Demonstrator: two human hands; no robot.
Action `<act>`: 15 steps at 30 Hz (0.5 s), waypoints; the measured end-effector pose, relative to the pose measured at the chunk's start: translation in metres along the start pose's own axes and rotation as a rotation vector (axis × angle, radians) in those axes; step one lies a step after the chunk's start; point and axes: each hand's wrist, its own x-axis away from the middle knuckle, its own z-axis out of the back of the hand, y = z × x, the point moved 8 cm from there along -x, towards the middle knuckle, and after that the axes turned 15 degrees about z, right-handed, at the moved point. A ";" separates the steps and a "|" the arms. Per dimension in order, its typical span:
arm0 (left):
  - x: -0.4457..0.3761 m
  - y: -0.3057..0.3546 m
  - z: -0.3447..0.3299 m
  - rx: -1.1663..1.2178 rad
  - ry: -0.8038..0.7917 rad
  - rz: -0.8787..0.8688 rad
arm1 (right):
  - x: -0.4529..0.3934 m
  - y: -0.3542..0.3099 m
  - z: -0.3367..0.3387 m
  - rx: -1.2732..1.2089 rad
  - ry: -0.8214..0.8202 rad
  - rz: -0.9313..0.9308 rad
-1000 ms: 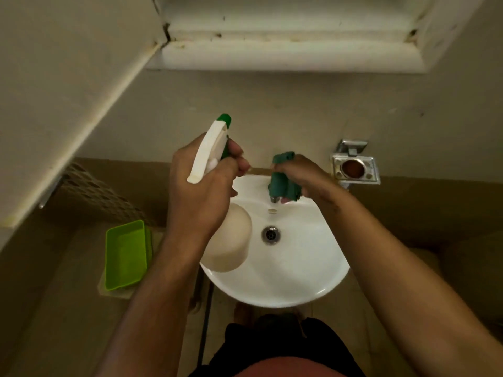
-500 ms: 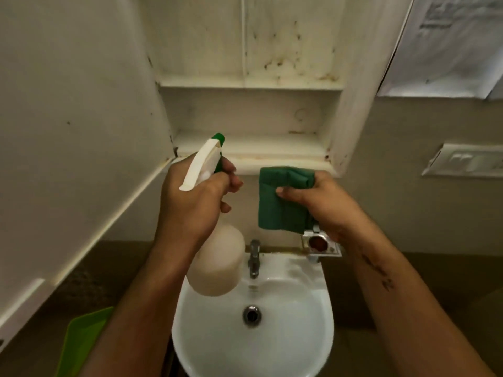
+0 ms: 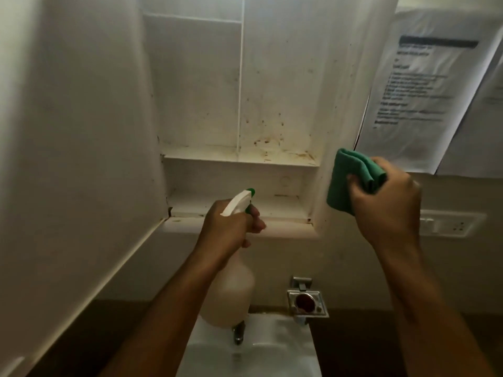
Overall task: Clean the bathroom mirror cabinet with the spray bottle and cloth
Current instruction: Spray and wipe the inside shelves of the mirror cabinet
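Observation:
The white cabinet [image 3: 239, 110] stands open on the wall, its shelves bare and stained with brown spots. Its door [image 3: 81, 131] swings out to the left. My left hand [image 3: 226, 232] grips a white spray bottle [image 3: 231, 295] by the neck, fingers on the trigger, the green-tipped nozzle pointing up at the lower shelf. My right hand [image 3: 386, 208] holds a folded green cloth [image 3: 351, 178] against the cabinet's right side wall, beside the lower shelf.
A white sink [image 3: 250, 355] with a metal tap [image 3: 239, 333] lies below. A metal holder [image 3: 307, 303] is fixed to the wall right of the tap. Printed paper sheets [image 3: 416, 85] hang at the upper right, and a switch plate [image 3: 451, 223] sits behind my right wrist.
My view has tilted up from the sink to the cabinet. My right hand carried the cloth up and to the right, onto the cabinet's right wall. The bottle rose toward the lower shelf.

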 end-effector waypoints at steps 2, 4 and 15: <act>-0.003 0.000 -0.002 -0.027 0.030 0.005 | 0.000 0.002 0.000 0.004 0.005 0.012; -0.006 -0.001 -0.002 -0.035 0.054 0.015 | 0.000 0.003 0.000 0.012 0.006 0.017; -0.001 0.019 -0.042 -0.117 -0.227 -0.007 | 0.000 0.008 0.008 0.038 0.036 0.015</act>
